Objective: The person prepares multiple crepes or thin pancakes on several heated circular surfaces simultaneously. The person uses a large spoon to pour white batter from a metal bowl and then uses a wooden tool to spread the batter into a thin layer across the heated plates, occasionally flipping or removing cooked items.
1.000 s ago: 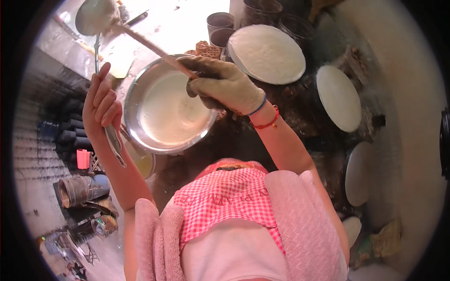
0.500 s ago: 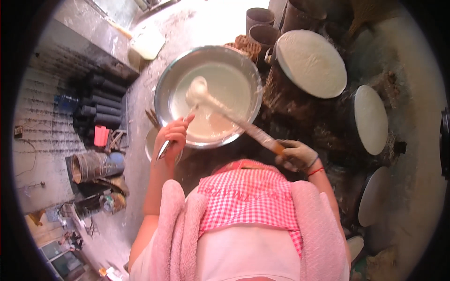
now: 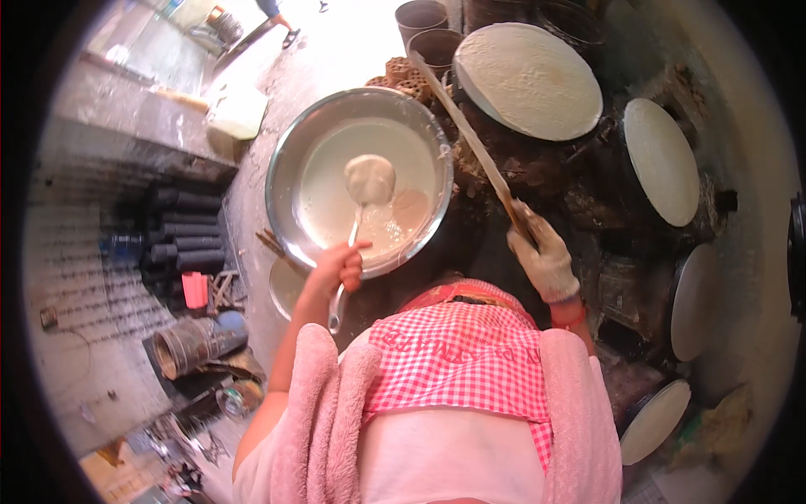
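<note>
My bare left hand is closed around the handle of a metal ladle. The ladle's bowl, coated in white batter, is over the wide metal basin, which holds pale liquid batter. In my right hand, which wears a pale work glove, is a long flat wooden stick. It slants up and away, just right of the basin. Its far end lies in front of a dark pot. Beyond the stick is a round pan top covered in white.
Along the right stand more round white-topped pans. Perforated bricks sit behind the basin. To the left are stacked dark cylinders, a red stool and a metal bucket. A person's leg shows far off.
The stick has swung from over the basin to its right, pointing away from me. My left hand has moved right and slightly down, and the ladle's bowl now shows apart from the stick.
</note>
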The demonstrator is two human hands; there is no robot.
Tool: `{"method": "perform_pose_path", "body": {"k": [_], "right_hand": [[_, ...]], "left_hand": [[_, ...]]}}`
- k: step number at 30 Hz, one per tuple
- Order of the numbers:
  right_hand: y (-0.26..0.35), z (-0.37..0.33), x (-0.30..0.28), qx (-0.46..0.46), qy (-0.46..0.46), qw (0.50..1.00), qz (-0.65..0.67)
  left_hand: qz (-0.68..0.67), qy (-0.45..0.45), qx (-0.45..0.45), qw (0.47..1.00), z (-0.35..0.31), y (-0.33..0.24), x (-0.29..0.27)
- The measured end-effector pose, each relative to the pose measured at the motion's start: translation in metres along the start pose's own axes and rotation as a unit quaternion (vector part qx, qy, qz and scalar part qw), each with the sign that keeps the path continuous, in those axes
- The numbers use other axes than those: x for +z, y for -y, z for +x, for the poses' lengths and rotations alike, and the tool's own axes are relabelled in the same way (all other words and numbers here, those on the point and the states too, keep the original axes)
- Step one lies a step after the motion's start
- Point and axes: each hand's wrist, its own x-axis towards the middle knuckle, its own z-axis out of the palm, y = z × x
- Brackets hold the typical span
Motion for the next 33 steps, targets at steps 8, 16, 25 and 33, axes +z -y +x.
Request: {"method": "perform_pose_path", "body": {"k": [8, 16, 25, 33], "right_hand": [[-0.058, -0.200, -0.174, 0.285, -0.352, 0.887, 0.084], [-0.114, -0.352, -0.303, 0.158, -0.583, 0.759, 0.242], [-0.111, -0.422, -0.401, 0.066, -0.704, 0.656, 0.262], [-0.157, -0.383, -0.400, 0.337, -0.707, 0.597, 0.172]], "left_hand": [[0.132, 0.175, -0.200, 0.955, 0.079, 0.067, 0.215], [0.477, 0.355, -0.055, 0.802, 0.080, 0.140, 0.596], [0.576, 0.508, 0.554, 0.321, 0.116, 0.297, 0.840], [0.530, 0.535, -0.103, 0.650, 0.203, 0.436, 0.889]]}}
